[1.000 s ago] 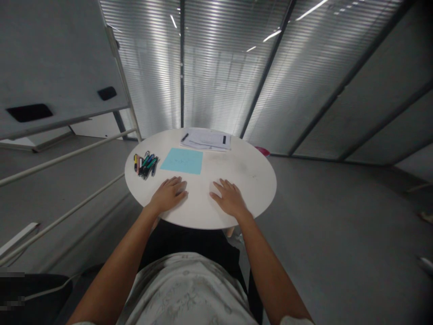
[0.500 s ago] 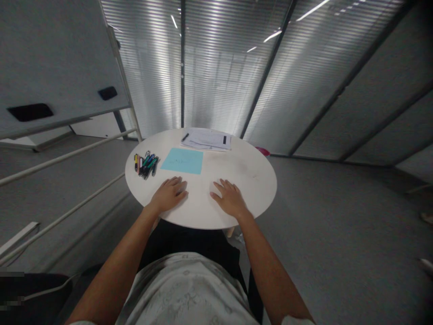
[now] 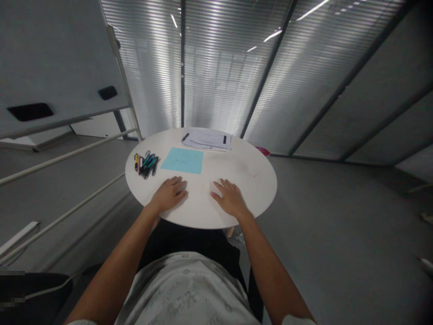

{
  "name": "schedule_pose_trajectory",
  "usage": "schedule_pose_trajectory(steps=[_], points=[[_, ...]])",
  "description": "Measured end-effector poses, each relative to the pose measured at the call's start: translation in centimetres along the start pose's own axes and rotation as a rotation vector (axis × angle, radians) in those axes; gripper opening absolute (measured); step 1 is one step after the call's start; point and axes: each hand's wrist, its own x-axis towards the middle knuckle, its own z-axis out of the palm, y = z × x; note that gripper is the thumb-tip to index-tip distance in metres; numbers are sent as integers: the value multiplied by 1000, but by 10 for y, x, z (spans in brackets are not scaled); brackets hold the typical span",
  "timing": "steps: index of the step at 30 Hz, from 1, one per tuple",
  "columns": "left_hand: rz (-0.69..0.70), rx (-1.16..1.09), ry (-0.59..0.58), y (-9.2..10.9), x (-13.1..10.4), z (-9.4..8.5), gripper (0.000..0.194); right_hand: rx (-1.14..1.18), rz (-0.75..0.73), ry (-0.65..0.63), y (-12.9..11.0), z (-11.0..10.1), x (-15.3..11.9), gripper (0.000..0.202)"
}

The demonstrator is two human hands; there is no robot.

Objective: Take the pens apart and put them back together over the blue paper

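Observation:
Both of my hands lie flat, palm down, on a round white table (image 3: 250, 176). My left hand (image 3: 168, 195) rests near the front edge with fingers spread and nothing in it. My right hand (image 3: 230, 197) lies beside it, a little to the right, also holding nothing. Just beyond my left hand is a light blue sheet of paper (image 3: 182, 160). A bunch of several coloured pens (image 3: 146, 163) lies to the left of the sheet.
A stack of white papers (image 3: 207, 139) with a dark pen sits at the table's far edge. A whiteboard on a stand (image 3: 61, 58) leans at the left. Glass walls with blinds (image 3: 216, 63) stand behind. Grey floor surrounds the table.

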Motion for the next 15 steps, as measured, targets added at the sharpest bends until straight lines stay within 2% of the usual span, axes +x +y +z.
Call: schedule_pose_trajectory(steps=[15], points=[[5, -20, 18, 0, 0, 0, 54, -13, -2, 10, 1, 2, 0, 63]])
